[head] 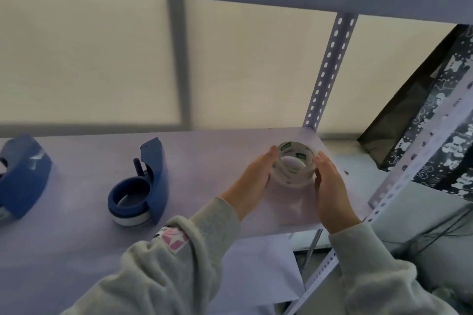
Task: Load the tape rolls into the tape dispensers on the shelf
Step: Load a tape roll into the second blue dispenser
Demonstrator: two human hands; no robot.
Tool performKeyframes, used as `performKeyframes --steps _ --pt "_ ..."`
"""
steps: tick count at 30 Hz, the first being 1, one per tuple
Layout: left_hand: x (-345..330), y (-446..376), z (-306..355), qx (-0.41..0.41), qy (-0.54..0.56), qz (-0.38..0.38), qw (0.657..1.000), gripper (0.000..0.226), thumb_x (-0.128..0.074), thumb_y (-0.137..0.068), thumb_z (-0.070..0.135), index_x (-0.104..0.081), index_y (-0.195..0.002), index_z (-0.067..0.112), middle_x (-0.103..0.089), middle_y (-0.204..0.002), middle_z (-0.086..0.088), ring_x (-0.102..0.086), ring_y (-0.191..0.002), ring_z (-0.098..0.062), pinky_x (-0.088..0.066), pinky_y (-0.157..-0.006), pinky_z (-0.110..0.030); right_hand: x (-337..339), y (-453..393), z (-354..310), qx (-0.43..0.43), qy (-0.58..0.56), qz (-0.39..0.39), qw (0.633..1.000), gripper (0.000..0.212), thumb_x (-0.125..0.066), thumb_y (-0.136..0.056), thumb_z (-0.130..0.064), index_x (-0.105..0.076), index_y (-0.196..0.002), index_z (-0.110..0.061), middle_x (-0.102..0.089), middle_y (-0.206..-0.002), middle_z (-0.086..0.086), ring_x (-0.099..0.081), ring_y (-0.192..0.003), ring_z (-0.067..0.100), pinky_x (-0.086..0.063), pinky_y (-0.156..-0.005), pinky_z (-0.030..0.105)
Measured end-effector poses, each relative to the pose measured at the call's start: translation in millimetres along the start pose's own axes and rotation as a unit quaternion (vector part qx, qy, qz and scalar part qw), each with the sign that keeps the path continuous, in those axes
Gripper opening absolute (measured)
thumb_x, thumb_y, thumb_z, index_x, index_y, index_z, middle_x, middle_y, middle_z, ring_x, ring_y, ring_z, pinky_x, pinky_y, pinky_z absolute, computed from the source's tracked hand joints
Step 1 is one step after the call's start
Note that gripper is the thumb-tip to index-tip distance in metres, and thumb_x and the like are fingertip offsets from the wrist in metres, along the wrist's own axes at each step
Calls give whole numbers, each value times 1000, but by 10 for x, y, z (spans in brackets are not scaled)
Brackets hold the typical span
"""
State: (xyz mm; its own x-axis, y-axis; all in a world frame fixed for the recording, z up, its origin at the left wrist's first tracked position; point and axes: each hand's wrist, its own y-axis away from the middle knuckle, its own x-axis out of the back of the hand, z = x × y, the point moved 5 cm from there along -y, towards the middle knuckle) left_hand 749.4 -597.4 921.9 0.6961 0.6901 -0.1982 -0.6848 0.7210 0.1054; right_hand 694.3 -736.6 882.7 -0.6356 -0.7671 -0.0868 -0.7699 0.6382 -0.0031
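Nearest the viewer, two grey sleeves reach onto the shelf [76,238]. The left hand [252,181] and the right hand [332,186] are set against opposite sides of the clear tape roll [293,165], fingers lightly curved round its rim, so that the roll is held between them near the shelf's right back corner; whether it rests on the board cannot be told. The roll is shown translucent, with green label marks inside its core, its hole tilted toward the viewer. To the left, well apart from the roll, the blue dispenser [139,186] lies on its side, its ring open upward. The left hand is judged nearer to it. A second blue dispenser [21,176] is cut by the left edge.
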Motion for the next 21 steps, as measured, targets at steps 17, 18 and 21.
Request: performKeyframes --steps 17,18,21 --pt "2522 1852 690 -233 -10 174 957 42 -42 -93 38 -44 -134 33 -55 -132 29 -42 -128 10 -34 -102 -11 -3041 1503 -610 187 -40 -220 957 42 -43 -99 -25 -42 -140 -21 -68 -107 -8 -63 -95 5 -48 -80 15" --pt "2739 1957 628 -228 -1 179 957 43 -41 -93 36 -44 -136 30 -54 -135 24 -42 -129 7 -33 -104 -15 -3261 1606 -522 170 -30 -238 956 43 -44 -100 -26 -40 -142 -20 -69 -93 -6 -63 -79 6 -48 -72 14" --pt "3178 2193 450 -202 21 180 962 45 -42 -92 34 -46 -136 25 -56 -135 17 -45 -129 2 -35 -107 -20 -3702 1839 -207 111 -37 -250 961 58 -47 -92 -25 -31 -147 -22 -60 -128 -13 -54 -120 1 -41 -103 22"
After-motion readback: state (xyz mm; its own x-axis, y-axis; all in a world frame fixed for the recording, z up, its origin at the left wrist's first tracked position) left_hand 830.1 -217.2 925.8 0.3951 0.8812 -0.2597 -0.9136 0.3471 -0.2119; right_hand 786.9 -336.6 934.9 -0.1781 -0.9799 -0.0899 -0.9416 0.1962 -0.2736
